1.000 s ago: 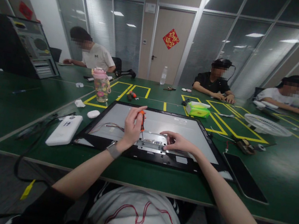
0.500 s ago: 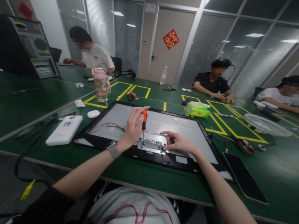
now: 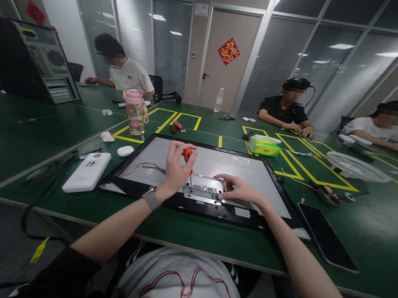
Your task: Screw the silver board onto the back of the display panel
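Head view: one metal bracket (image 3: 208, 183), presumably stiff, light and best held by its edges, lay on a probably fragile flat panel (image 3: 255, 179), right hand (image 3: 241, 190) at its right end, grip unclear, left hand (image 3: 177, 170) clasping an orange screwdriver (image 3: 187, 155) over its left part.

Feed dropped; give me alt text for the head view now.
The left hand holds an orange-handled screwdriver, shaft down at a metal bracket on a flat panel; the right hand is at the bracket's right end. The panel lies on a green table, with people beyond.
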Available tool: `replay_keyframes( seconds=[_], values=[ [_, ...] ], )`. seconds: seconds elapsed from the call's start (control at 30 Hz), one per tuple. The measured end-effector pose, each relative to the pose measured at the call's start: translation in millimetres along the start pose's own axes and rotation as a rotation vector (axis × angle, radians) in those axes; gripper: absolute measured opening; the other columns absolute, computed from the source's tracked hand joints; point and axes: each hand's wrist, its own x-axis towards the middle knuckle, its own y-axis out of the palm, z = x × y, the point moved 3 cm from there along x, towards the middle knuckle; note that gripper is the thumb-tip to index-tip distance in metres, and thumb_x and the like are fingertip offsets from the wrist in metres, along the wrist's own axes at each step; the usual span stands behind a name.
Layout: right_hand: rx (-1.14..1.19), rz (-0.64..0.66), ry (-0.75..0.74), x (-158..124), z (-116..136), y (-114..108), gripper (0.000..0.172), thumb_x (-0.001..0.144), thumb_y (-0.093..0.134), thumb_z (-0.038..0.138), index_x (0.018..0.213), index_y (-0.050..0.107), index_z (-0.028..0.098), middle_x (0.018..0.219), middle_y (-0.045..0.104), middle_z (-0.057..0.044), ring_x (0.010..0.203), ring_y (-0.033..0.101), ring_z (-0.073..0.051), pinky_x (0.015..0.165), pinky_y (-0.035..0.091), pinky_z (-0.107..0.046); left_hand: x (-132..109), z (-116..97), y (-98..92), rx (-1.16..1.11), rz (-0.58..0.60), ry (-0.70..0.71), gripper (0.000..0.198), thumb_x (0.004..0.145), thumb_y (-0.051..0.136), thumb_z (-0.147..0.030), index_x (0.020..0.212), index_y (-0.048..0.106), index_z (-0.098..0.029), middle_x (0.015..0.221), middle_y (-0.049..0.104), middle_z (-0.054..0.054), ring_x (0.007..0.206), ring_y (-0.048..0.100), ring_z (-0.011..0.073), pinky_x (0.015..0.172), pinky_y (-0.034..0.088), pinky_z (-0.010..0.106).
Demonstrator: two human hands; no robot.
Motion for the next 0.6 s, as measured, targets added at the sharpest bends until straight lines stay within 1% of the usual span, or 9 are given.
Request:
replay_keyframes(
  seconds=[0.23,0.3,0.47,0.53,0.6],
  values=[
    [0.005,0.005,-0.005,0.2,0.0,0.2,0.078,0.065,0.077,0.047,0.130,0.050,0.015,0.071,0.051,0.004,0.068,0.050,-0.015,0.064,0.038,-0.027,-3.5,3.2,0.9,-0.127,0.042,-0.032,0.021,0.093,0.042,-0.022,0.095,0.063,-0.020,0.088,0.057,0.003,0.084,0.055,0.0150,0.077,0.045,0.029],
    [0.000,0.004,-0.008,0.4,-0.4,0.2,0.077,0.065,0.077,0.048,0.130,0.051,0.016,0.070,0.051,0.004,0.068,0.050,-0.015,0.064,0.038,-0.027,-3.6,3.3,0.7,-0.125,0.049,-0.033,0.021,0.093,0.043,-0.023,0.095,0.064,-0.021,0.087,0.056,0.003,0.084,0.055,0.0151,0.077,0.045,0.029],
    [0.007,0.002,-0.013,0.7,-1.2,0.3,0.077,0.065,0.077,0.047,0.131,0.050,0.015,0.070,0.051,0.004,0.069,0.051,-0.015,0.064,0.038,-0.027,-3.3,2.6,0.5,-0.063,0.015,-0.010,0.016,0.089,0.055,-0.030,0.094,0.067,-0.021,0.089,0.051,0.003,0.083,0.053,0.0138,0.076,0.046,0.027],
    [0.008,0.002,-0.011,0.7,-1.3,0.4,0.078,0.065,0.077,0.046,0.130,0.050,0.015,0.070,0.051,0.004,0.068,0.051,-0.015,0.064,0.038,-0.026,-3.8,3.6,1.3,-0.056,0.013,-0.030,0.017,0.090,0.054,-0.031,0.097,0.067,-0.021,0.090,0.052,0.004,0.084,0.054,0.0136,0.076,0.046,0.027],
    [0.009,0.002,-0.007,0.8,-1.3,0.4,0.078,0.064,0.077,0.047,0.130,0.051,0.015,0.070,0.050,0.004,0.068,0.051,-0.014,0.064,0.037,-0.026,-4.9,6.2,2.5,-0.086,0.014,-0.078,0.022,0.093,0.048,-0.030,0.105,0.064,-0.021,0.092,0.055,0.004,0.082,0.056,0.0130,0.074,0.047,0.026]
  ],
)
